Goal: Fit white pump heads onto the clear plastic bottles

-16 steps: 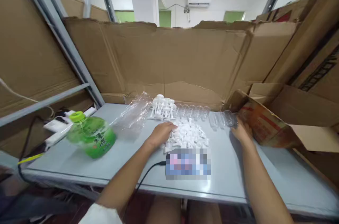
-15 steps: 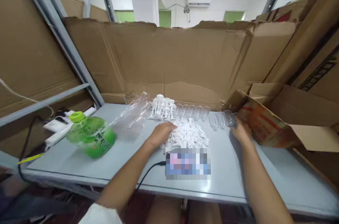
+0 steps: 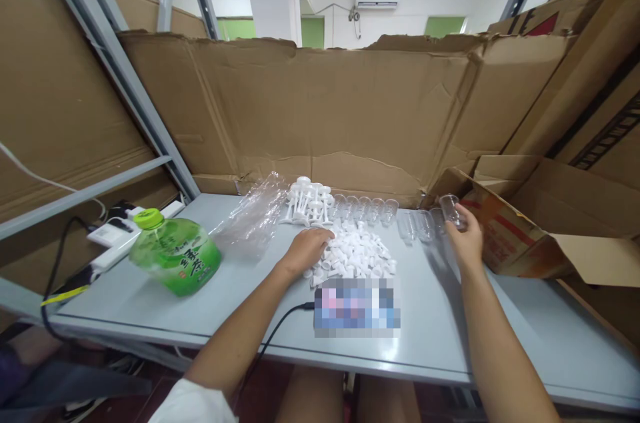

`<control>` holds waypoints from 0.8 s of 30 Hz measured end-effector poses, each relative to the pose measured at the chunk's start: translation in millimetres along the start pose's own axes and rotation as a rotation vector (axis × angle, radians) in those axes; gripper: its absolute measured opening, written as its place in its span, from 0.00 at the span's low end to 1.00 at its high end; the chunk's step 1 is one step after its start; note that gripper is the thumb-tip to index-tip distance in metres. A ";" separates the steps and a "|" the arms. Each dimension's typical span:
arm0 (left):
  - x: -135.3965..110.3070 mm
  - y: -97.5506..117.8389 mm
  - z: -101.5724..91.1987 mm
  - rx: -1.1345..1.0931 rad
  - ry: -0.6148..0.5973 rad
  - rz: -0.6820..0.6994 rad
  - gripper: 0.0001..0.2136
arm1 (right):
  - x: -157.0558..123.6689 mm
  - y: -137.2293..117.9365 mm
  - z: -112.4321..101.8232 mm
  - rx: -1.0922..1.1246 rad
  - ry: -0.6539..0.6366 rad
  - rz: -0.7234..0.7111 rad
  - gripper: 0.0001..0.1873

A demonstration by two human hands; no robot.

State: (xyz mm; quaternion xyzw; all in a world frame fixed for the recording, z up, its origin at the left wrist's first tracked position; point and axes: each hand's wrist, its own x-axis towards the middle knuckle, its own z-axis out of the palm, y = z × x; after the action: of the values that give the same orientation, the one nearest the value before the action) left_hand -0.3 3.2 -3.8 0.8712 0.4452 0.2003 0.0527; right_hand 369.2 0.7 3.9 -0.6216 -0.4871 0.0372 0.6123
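My left hand (image 3: 305, 250) rests palm down on the left edge of a pile of small white plastic caps (image 3: 357, 253) in the middle of the grey table (image 3: 150, 316). My right hand (image 3: 463, 236) is raised a little above the table and grips a small clear plastic cup (image 3: 449, 205) by its side. Several more clear cups (image 3: 417, 224) lie just left of that hand. A row of upright clear cups (image 3: 365, 207) stands behind the pile. Beside them stands a cluster of white stemmed pieces (image 3: 307, 203).
A green drink bottle (image 3: 175, 256) lies on the table's left side, with a crumpled clear bag (image 3: 253, 216) beyond it. An open cardboard box (image 3: 525, 236) lies on the right. Cardboard sheets (image 3: 325, 110) wall the back. A power strip (image 3: 113, 243) and a black cable (image 3: 280, 323) sit nearby.
My right hand has lifted off the table with one clear cup in its fingers. My left hand stays on the cap pile.
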 end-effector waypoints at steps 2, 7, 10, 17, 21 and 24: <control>0.4 1.4 -1.0 -0.014 0.017 -0.024 0.14 | -1.9 -6.3 5.1 0.223 -0.083 0.057 0.31; -0.2 6.3 -4.2 -0.146 0.098 -0.061 0.13 | -12.9 -31.4 15.4 0.544 -0.242 0.183 0.31; -1.0 8.4 -5.3 -0.275 0.151 -0.052 0.15 | -20.2 -48.5 17.2 0.626 -0.256 0.232 0.28; 2.6 14.3 -1.5 -0.902 0.099 -0.176 0.14 | -31.6 -63.2 21.0 0.889 -0.352 0.312 0.13; 3.0 22.0 -1.1 -1.266 0.034 -0.286 0.16 | -42.7 -63.3 28.9 0.598 -0.381 0.119 0.21; 1.7 24.2 0.3 -1.337 0.019 -0.315 0.16 | -51.5 -67.3 33.1 0.335 -0.459 -0.061 0.25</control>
State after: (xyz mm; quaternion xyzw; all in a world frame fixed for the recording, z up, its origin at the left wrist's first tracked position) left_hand 19.0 -9.9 3.1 0.5747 0.3478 0.4297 0.6035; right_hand 283.3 -24.0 21.0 -0.4720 -0.6186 0.2386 0.5811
